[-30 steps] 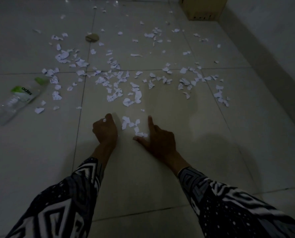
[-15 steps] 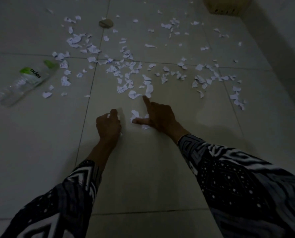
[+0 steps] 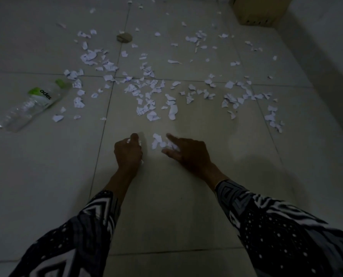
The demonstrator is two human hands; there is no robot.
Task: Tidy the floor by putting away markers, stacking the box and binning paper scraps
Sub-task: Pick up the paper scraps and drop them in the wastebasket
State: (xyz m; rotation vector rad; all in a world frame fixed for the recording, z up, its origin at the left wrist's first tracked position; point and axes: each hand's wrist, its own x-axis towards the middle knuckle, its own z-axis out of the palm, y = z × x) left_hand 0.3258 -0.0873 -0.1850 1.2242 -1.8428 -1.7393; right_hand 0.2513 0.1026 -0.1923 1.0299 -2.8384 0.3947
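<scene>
Head view showed the scrap-gathering step: the left hand (image 3: 128, 151) held a fist curled round collected paper, while the right hand (image 3: 186, 150), forefinger and thumb spread, touched a small cluster of scraps (image 3: 158, 141) on the floor (image 3: 166, 206) (plenty more lay beyond). Next, I judged, pinch that cluster.
</scene>
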